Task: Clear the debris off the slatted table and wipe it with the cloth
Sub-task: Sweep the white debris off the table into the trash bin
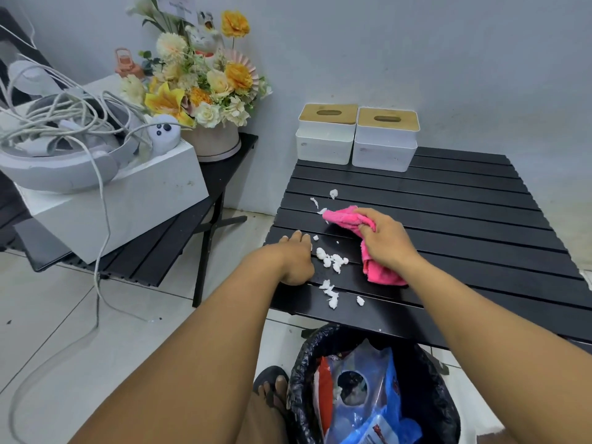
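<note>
The left hand (296,261) lies knuckles-up at the left edge of the table (464,187) with its fingers curled down onto the slats. Its palm is hidden, so I cannot tell whether it holds any scraps. The right hand (384,241) covers the middle of the cloth (344,217), fingers and thumb wrapped round it in a firm grip, and only the two ends show. The right forearm hides part of the table's near edge, and the frame cuts off its right corner. The bin (301,363), lined in black, stands on the floor below that edge and runs out of the bottom of the view. The bags (368,395) in it carry print too crumpled to read. The card (176,1) above the flowers (198,88) is cropped and blurred, and no word can be made out. The two white boxes (325,145) with wooden lids at the table's far edge show no label. The cloth is bright pink and fluffy, bunched long, and lies on the slats left of centre. The debris (333,261) is small white torn bits, perhaps tissue. Most of it lies between the two hands, some nearer the front edge, and a few pieces sit just beyond the cloth's far end, one touching it. The table is black, with long slats running across
</note>
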Demonstrator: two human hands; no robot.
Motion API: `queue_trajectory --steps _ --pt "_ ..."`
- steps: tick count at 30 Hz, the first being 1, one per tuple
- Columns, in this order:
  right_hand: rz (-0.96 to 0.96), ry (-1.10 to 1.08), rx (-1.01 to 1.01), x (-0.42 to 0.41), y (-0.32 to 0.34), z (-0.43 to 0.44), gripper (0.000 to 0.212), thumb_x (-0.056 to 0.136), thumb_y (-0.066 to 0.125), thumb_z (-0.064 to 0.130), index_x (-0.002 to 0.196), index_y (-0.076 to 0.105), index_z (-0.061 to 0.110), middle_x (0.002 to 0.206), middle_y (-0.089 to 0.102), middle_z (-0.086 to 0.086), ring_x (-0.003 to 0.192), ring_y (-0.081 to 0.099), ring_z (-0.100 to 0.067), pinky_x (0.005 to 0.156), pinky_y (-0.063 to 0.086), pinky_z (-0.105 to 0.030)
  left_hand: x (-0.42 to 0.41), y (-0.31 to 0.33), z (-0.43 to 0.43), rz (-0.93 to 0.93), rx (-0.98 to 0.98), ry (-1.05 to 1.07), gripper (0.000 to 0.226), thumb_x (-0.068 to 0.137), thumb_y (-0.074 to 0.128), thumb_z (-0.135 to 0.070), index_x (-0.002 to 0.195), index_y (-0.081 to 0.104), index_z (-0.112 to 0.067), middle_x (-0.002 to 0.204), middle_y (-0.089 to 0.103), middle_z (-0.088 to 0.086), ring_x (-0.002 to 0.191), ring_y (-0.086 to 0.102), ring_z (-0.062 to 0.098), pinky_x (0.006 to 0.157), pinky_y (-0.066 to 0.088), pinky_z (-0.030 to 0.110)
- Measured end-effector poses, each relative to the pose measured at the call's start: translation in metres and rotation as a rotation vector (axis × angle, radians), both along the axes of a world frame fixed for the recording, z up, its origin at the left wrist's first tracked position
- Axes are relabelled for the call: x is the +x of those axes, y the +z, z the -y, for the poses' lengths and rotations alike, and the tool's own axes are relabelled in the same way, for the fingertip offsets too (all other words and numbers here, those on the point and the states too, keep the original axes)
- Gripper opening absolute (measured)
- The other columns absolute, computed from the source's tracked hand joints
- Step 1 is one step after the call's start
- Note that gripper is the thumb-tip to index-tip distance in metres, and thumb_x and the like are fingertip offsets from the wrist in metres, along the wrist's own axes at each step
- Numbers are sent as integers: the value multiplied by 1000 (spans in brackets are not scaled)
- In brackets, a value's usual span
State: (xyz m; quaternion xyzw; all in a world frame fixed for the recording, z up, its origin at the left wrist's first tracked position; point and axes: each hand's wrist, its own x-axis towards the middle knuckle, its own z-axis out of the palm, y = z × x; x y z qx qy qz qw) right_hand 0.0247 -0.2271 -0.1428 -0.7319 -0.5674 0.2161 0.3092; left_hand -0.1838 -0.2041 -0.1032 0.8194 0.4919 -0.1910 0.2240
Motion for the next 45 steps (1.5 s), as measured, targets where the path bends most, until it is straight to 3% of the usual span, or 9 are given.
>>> queue_trajectory --steps 8,12,18,22,26,34,37,42,45 --pt "29 34 -14 -7 -3 -38 38 97 49 21 133 55 33 127 64 2 118 56 -24 94 42 -31 -26 -9 -20 13 1 88 63 96 34 -17 154 11 -8 164 6 5 148 14 29 118 22 46" --pt "32 142 -36 -11 0 -34 37 95 49 21 126 60 39 100 71 6 100 63 -20 90 47 -34 -34 -11 -27 7 -9 98 48 96 34 -15 143 31 -6 157 23 7 138 33 29 110 31 39" --pt "-7 301 -101 -17 11 -14 44 90 45 11 114 68 39 66 65 28 65 61 6 77 49 -28 -30 -7 -23 -39 8 61 55 98 33 -14 151 22 -7 165 1 7 147 21 29 113 25 37" --pt "-57 377 -109 -19 12 -5 46 85 47 7 103 73 40 104 69 23 92 61 4 87 46 -24 -28 -3 -18 -64 26 48 56 99 32 -14 153 19 -7 165 2 8 147 20 29 114 24 37" --pt "-88 400 -157 -16 12 4 45 82 50 11 96 73 47 105 70 22 102 62 -3 98 47 -31 -26 -2 -16 -79 18 41 52 98 32 -15 149 25 -6 162 12 8 143 28 31 109 30 40" --pt "-177 443 -216 -9 14 20 41 79 50 12 91 77 41 99 73 20 97 65 -4 93 50 -32 -23 -7 -12 -101 10 27 63 98 33 -17 156 10 -13 165 -2 2 151 1 29 120 15 47" --pt "-210 405 -160 -2 16 20 46 85 50 4 96 77 39 99 72 22 95 63 3 90 45 -24 -18 -10 -7 -64 12 8 67 98 33 -15 157 2 -17 165 -8 -2 151 -6 28 121 11 50" --pt "3 382 -115 2 3 17 50 89 50 9 122 63 45 131 59 21 122 52 -5 111 35 -31 -10 -17 -2 -37 36 -52 72 96 33 -15 157 -3 -24 164 -12 -4 151 -9 26 121 4 51" --pt "71 432 -122 -4 4 23 50 90 49 12 124 61 46 135 54 25 115 53 0 108 37 -29 -11 -18 -2 -36 38 -51 72 96 33 -13 157 -4 -22 164 -14 -3 151 -10 26 121 5 50"
